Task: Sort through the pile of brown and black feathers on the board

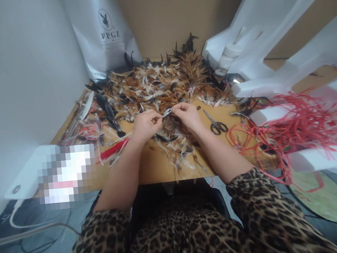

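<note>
Fingers of the left hand (147, 125) and right hand (188, 117) are pinched closed on 1 thin white strand (166, 112), which spans the gap between them. Strand is above the surface (151, 169), near the feather pile (147, 85). 1 pair of scissors (216, 126) lies beside the right hand.

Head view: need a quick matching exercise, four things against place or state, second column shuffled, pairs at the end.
1. scissors
2. white strand
3. silver bag
4. red strands

A. standing behind the feathers
B. tangled at the right of the view
C. dark-handled, on the table
D. pinched between left hand and right hand

Pairs: 1-C, 2-D, 3-A, 4-B
</note>
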{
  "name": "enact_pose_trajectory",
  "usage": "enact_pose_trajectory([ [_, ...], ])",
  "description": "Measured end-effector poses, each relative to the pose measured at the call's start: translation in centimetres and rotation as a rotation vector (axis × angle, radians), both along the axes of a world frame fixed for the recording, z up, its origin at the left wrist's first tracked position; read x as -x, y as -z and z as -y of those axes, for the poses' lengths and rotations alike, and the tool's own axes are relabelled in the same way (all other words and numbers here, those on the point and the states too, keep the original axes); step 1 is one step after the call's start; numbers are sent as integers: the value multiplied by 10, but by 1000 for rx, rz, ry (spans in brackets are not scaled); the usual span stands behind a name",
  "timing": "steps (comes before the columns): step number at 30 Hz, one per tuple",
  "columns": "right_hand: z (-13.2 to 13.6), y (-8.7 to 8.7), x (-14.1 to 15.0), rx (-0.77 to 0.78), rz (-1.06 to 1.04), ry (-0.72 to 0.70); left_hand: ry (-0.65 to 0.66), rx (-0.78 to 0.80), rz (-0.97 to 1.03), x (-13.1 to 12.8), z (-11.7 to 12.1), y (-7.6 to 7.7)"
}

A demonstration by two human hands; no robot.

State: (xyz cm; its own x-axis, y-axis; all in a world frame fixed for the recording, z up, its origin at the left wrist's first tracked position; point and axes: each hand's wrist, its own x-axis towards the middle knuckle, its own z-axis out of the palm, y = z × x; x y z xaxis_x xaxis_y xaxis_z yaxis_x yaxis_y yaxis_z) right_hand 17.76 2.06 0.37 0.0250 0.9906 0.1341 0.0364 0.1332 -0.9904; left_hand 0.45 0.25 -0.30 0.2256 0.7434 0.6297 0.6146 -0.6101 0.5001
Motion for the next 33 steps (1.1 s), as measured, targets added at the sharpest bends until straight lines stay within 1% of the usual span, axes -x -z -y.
enact_pose_trajectory([
  [2, -2, 0, -1, 70, -125, -9, -2, 31, 35, 0, 0, -1],
  [5, -5, 0, -5, 190, -352, -111, -3, 89, 110, -2, 2, -4],
  [7, -6, -1, -6, 251, -466, -187, -5, 164, 180, -3, 2, -5],
  [9, -6, -3, -7, 288, -508, -215, -16, 274, 275, -4, 1, -4],
  [11, -4, -5, -6, 294, -500, -201, -41, 354, 393, -4, -1, -3],
  [13, -1, -7, -4, 267, -470, -201, -53, 386, 519, -2, -3, -2],
  [16, 3, -8, 0, 211, -428, -231, -18, 433, 629, -2, -3, -5],
  [19, 5, -8, 3, 186, -396, -237, 12, 496, 620, -5, 2, -10],
  [22, 5, -5, 4, 177, -360, -215, 74, 609, 591, -11, 8, -14],
  [24, 4, -3, 6, 171, -341, -198, 98, 652, 588, -15, 9, -13],
  [29, 6, 2, 11, 159, -320, -203, 159, 711, 600, -17, 5, -5],
  [31, 8, 1, 12, 170, -346, -234, 173, 734, 595, -16, 4, -3],
  [33, 10, -1, 11, 200, -423, -306, 185, 775, 573, -13, 5, -3],
])
